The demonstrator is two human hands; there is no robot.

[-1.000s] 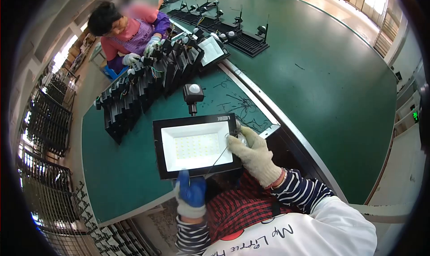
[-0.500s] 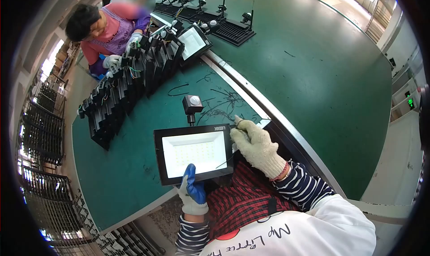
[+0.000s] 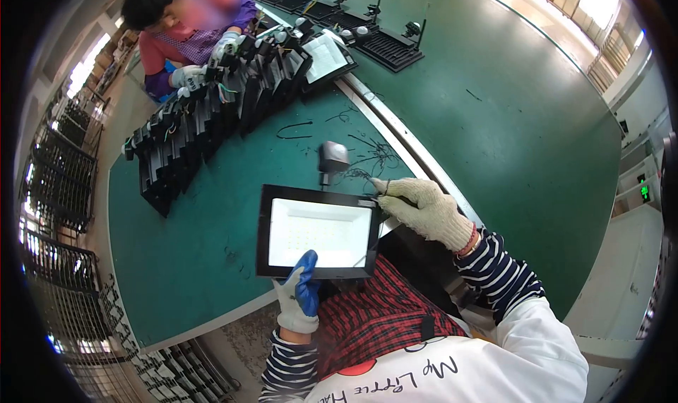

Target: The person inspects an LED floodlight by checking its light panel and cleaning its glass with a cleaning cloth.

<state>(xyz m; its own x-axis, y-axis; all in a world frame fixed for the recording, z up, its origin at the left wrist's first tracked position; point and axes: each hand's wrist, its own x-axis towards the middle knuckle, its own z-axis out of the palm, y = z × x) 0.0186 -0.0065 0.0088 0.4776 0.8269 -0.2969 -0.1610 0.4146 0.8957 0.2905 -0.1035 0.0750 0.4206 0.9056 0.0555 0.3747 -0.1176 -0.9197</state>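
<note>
Head view: left hand (image 3: 299, 301) grips black rectangular floodlight (image 3: 321, 226) at six o'clock, right hand (image 3: 427, 209) seemingly pinches thin black wire (image 3: 388, 188), demanding steady handling.

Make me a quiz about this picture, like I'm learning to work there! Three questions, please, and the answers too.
1. Pick one: which of the person's own hands grips the lower edge of the black rectangular floodlight with the white inner face?
a) left
b) right
c) neither

2. True or false: the person's right hand wears a blue-coated glove.

3. Fill in the missing colour: the thin, stringy scraps scattered on the smooth green tabletop are ____.

Key:
1. a: the left hand, with its thumb over the front.
2. False: it wears a cream knitted glove.
3. Black.
</note>
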